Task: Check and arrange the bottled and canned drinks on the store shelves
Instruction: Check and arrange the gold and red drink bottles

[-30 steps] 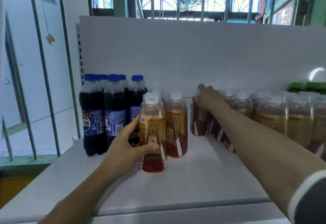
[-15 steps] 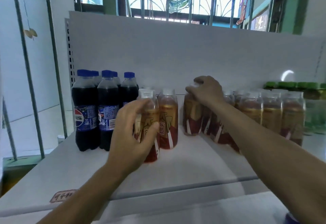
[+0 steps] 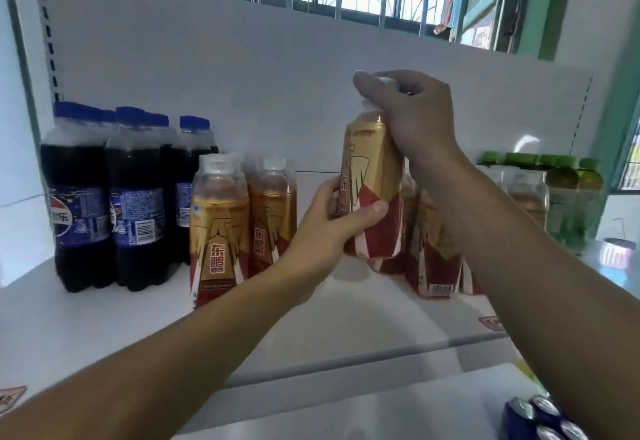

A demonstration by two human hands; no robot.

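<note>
While both hands held it, the gold-and-red bottle (image 3: 372,190) hung above the white shelf (image 3: 346,318), just in front of a row of matching bottles (image 3: 433,259). That row was largely hidden by the bottle and the right forearm. Two more matching bottles (image 3: 218,228) stood to the left, with blue-capped cola bottles (image 3: 83,197) beside them at the shelf's left end. Green-capped bottles (image 3: 568,197) stood far right, and can tops (image 3: 540,419) showed at the bottom right corner. A price tag (image 3: 491,322) lay on the shelf edge. Left hand (image 3: 332,225) wrapped the lower body, thumb across the red part of the label. Right hand (image 3: 412,117) curled over the cap and neck from above, hiding the cap. Bottle near upright, gold top, red base, vertical Chinese lettering.
</note>
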